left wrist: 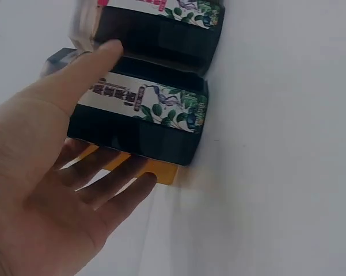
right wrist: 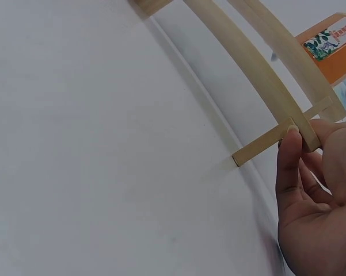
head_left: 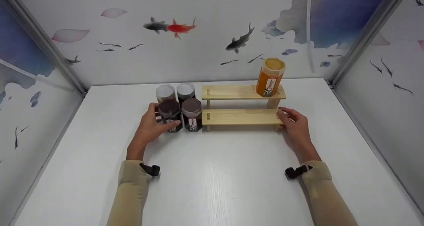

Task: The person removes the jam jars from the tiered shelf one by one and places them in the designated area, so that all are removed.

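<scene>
Four-sided grouping on the left: a dark jar with a white label is held by my left hand, thumb across its front and fingers along its outer side. Touching or close beside it stands another dark jar. Behind them are a pale-lidded amber jar and a pale-lidded dark jar. To their right stands a two-tier wooden shelf. My right hand pinches the right end of its lower board between thumb and fingers. An orange jar stands on the upper board's right end.
The white table carries everything. A white back panel printed with fish rises behind the shelf, and metal posts stand at the corners. Each wrist wears a small black camera.
</scene>
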Demonstrator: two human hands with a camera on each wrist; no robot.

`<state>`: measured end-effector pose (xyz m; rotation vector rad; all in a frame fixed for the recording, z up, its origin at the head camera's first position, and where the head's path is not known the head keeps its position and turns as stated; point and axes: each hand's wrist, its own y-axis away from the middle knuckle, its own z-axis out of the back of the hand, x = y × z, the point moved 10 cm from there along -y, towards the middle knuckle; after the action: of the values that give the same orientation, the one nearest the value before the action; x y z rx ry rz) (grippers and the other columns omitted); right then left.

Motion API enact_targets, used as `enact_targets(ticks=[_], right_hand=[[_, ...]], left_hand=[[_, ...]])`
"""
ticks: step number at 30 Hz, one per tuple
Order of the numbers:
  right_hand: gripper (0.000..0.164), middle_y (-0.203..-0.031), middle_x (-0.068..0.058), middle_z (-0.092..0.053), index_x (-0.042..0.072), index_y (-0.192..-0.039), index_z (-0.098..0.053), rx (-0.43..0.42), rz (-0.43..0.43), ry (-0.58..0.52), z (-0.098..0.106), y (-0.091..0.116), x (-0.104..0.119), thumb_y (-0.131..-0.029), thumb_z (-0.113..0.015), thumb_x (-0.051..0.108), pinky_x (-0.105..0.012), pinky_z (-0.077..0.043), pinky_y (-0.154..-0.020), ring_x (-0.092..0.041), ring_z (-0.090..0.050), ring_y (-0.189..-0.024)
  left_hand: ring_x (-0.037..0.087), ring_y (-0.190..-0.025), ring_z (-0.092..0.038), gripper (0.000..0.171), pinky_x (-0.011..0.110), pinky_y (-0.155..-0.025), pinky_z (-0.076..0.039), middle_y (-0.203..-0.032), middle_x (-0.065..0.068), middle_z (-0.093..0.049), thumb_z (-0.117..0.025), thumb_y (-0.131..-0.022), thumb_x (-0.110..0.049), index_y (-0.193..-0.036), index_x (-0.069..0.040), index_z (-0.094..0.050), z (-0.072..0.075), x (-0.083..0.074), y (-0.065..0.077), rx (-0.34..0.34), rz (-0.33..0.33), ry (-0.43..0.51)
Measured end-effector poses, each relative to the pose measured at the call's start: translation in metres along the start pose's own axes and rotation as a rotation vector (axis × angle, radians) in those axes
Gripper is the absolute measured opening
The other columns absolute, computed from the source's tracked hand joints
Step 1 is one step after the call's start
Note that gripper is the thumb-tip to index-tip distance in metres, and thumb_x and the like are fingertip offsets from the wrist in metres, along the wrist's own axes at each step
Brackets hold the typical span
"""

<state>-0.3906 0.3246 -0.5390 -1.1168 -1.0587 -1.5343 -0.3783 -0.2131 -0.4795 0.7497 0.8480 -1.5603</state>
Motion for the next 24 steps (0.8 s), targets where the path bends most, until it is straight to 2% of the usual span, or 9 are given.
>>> enact_targets(ticks=[2, 4, 8, 11, 13, 16, 21, 24], right_hand=[[0.057, -0.120, -0.001, -0.059, 0.020, -0.148, -0.067, 0.001, 0.001, -0.006, -0.001, -0.001, -0.001, -0.102, -0.071, 0.054, -0.016, -0.056, -0.073, -0.010, -0.062, -0.101], [0.056, -0.120, -0.001, -0.059, 0.020, -0.150, -0.066, 0.006, -0.013, -0.003, -0.001, 0.001, 0.000, -0.104, -0.070, 0.052, -0.017, -0.056, -0.074, -0.009, -0.062, -0.100], [0.056, -0.120, -0.001, -0.059, 0.021, -0.149, -0.066, 0.005, -0.018, 0.000, -0.001, 0.002, 0.000, -0.103, -0.070, 0.053, -0.016, -0.057, -0.076, -0.010, -0.062, -0.101], [0.057, -0.121, 0.000, -0.058, 0.023, -0.148, -0.067, -0.003, -0.020, -0.008, 0.000, 0.001, -0.003, -0.101, -0.071, 0.056, -0.016, -0.057, -0.077, -0.011, -0.062, -0.103], [0.058, -0.122, 0.000, -0.058, 0.024, -0.147, -0.067, -0.009, -0.027, -0.013, 0.001, 0.002, -0.004, -0.100, -0.072, 0.057, -0.015, -0.057, -0.078, -0.012, -0.062, -0.105], [0.058, -0.124, 0.000, -0.057, 0.025, -0.147, -0.068, -0.018, -0.033, -0.013, 0.003, 0.003, -0.004, -0.099, -0.072, 0.058, -0.015, -0.058, -0.080, -0.014, -0.062, -0.107], [0.059, -0.127, 0.000, -0.058, 0.026, -0.147, -0.067, -0.010, -0.043, -0.006, 0.003, 0.003, -0.003, -0.099, -0.072, 0.059, -0.016, -0.058, -0.082, -0.015, -0.062, -0.110], [0.059, -0.129, 0.001, -0.058, 0.027, -0.149, -0.066, 0.003, -0.044, 0.006, -0.001, 0.002, -0.002, -0.100, -0.071, 0.060, -0.016, -0.058, -0.083, -0.014, -0.061, -0.111]], left_hand=[[0.030, -0.142, -0.056, 0.093, 0.053, -0.121, -0.048, -0.147, 0.010, -0.059, -0.090, -0.085, -0.057, -0.152, -0.013, -0.043, 0.003, -0.004, 0.002, 0.012, 0.029, 0.004], [0.031, -0.144, -0.055, 0.093, 0.054, -0.123, -0.046, -0.149, 0.011, -0.059, -0.087, -0.087, -0.059, -0.154, -0.011, -0.044, 0.009, -0.016, 0.003, -0.013, 0.008, 0.006], [0.030, -0.143, -0.056, 0.073, 0.052, -0.124, -0.045, -0.147, 0.011, -0.062, -0.082, -0.097, -0.046, -0.150, -0.007, -0.051, 0.020, -0.054, 0.006, -0.169, -0.125, -0.011], [0.027, -0.137, -0.062, 0.052, 0.048, -0.119, -0.050, -0.140, 0.010, -0.067, -0.077, -0.102, -0.034, -0.143, -0.007, -0.059, 0.019, -0.086, 0.007, -0.279, -0.239, -0.007], [0.025, -0.134, -0.065, 0.044, 0.044, -0.117, -0.053, -0.138, 0.009, -0.069, -0.075, -0.104, -0.029, -0.139, -0.007, -0.062, 0.010, -0.103, 0.006, -0.304, -0.300, 0.012], [0.025, -0.131, -0.067, 0.039, 0.043, -0.113, -0.056, -0.135, 0.008, -0.070, -0.074, -0.104, -0.025, -0.137, -0.006, -0.064, -0.011, -0.125, 0.000, -0.289, -0.364, 0.057], [0.021, -0.129, -0.067, 0.035, 0.038, -0.112, -0.057, -0.133, 0.008, -0.070, -0.072, -0.105, -0.023, -0.135, -0.006, -0.065, -0.052, -0.162, -0.016, -0.219, -0.444, 0.080], [0.024, -0.128, -0.066, 0.034, 0.035, -0.112, -0.056, -0.135, 0.010, -0.069, -0.071, -0.106, -0.022, -0.137, -0.008, -0.063, -0.080, -0.179, -0.026, -0.153, -0.481, 0.085]])
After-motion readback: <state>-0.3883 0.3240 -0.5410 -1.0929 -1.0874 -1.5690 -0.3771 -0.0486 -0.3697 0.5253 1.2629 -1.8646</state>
